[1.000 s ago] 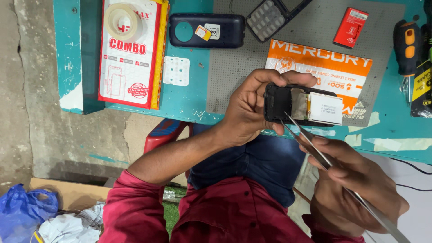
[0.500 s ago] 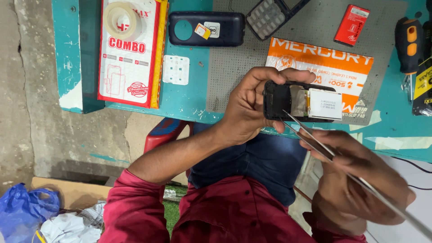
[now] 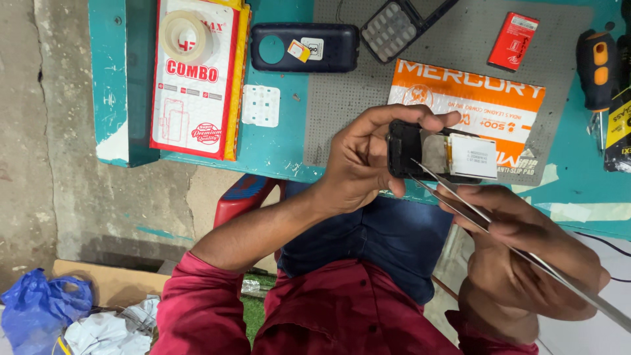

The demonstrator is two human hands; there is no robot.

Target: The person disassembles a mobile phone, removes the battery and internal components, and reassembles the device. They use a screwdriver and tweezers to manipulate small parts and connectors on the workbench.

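Phone [image 3: 434,152] without its cover is in the left hand [image 3: 368,158], over the near edge of the desk [image 3: 276,148]. The fingers of this hand are curled around the left end of the phone, with the thumb on the far side. The open inside of the phone shows a white part at the right end. The right hand [image 3: 526,250] is near and to the right, and it pinches long metal tweezers [image 3: 486,223] between the thumb and fingers. The tips of the tweezers touch the near edge of the phone, just beside the left fingers.

On the desk, a grey mat [image 3: 342,92] lies under an orange and white packet [image 3: 473,105]. Farther away lie a dark blue phone cover [image 3: 328,49], a keypad [image 3: 391,29] and a red battery [image 3: 513,41]. At the left is a red and white box [image 3: 194,98] with a roll of tape [image 3: 186,36] on it. A small white keypad sheet [image 3: 261,105] lies just right of the box. A screwdriver with an orange and black handle [image 3: 596,69] lies at the right edge.
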